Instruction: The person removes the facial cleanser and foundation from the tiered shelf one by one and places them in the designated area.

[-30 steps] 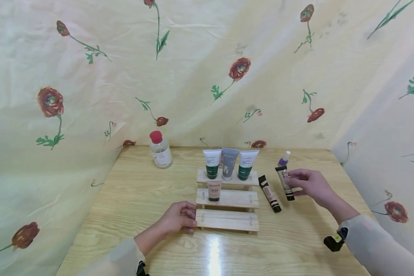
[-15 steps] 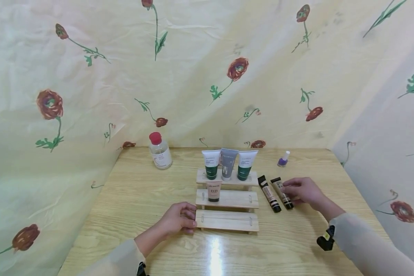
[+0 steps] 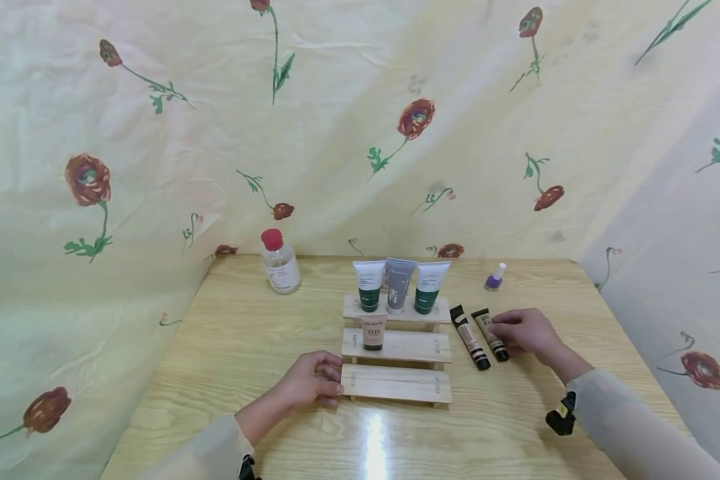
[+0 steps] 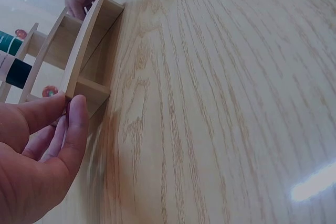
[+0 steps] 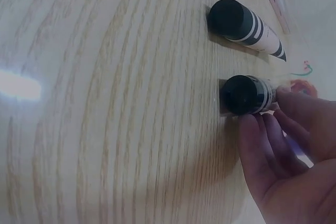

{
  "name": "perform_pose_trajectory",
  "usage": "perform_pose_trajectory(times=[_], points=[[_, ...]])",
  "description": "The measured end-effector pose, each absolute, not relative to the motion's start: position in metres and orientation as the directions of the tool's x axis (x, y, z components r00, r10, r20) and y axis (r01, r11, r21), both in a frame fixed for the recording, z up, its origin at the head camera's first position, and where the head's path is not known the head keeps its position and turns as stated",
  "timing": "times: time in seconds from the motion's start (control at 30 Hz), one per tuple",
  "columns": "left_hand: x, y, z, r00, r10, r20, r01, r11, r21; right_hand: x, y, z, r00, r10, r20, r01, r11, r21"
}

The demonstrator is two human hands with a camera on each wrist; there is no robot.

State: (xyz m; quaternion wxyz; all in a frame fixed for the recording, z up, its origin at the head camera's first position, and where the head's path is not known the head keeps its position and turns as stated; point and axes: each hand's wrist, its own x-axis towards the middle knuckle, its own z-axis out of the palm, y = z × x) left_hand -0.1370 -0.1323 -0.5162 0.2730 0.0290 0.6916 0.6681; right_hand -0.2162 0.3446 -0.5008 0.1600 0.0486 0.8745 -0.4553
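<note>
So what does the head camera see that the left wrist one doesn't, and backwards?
Of the two, only the head view shows the red-capped bottle, the purple bottle and the black-capped tube in the right hand. Only the left wrist view shows the underside of the lowest shelf. Both show the left hand holding the wooden rack, and the right hand.

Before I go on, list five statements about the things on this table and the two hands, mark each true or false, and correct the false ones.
1. The left hand holds the wooden rack by its edge. True.
2. The purple bottle has a white cap. True.
3. The right hand holds the purple bottle. False: it pinches a black-capped tube.
4. The small pink tube stands on the middle shelf. True.
5. In the head view, the red-capped bottle stands right of the rack. False: it stands left of it.
</note>
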Motion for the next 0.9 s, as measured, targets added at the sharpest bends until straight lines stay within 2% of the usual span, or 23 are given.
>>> perform_pose_trajectory(times=[0.27, 0.5, 0.77, 0.9], points=[[-0.139, -0.131, -0.516, -0.849, 0.400, -0.346, -0.327, 0.117, 0.938, -0.207, 0.342, -0.476, -0.957, -0.094, -0.274, 0.162, 0.610, -0.776], [-0.137, -0.132, -0.515, -0.845, 0.398, -0.356, -0.338, 0.118, 0.934, -0.193, 0.325, -0.437, -0.981, -0.147, -0.130, 0.011, 0.621, -0.784], [-0.138, -0.131, -0.513, -0.846, 0.394, -0.359, -0.335, 0.130, 0.933, -0.176, 0.280, -0.394, -0.967, -0.254, -0.029, -0.134, 0.600, -0.789], [-0.137, -0.131, -0.514, -0.846, 0.391, -0.363, -0.342, 0.123, 0.931, -0.171, 0.250, -0.385, -0.942, -0.336, 0.011, -0.212, 0.569, -0.794]])
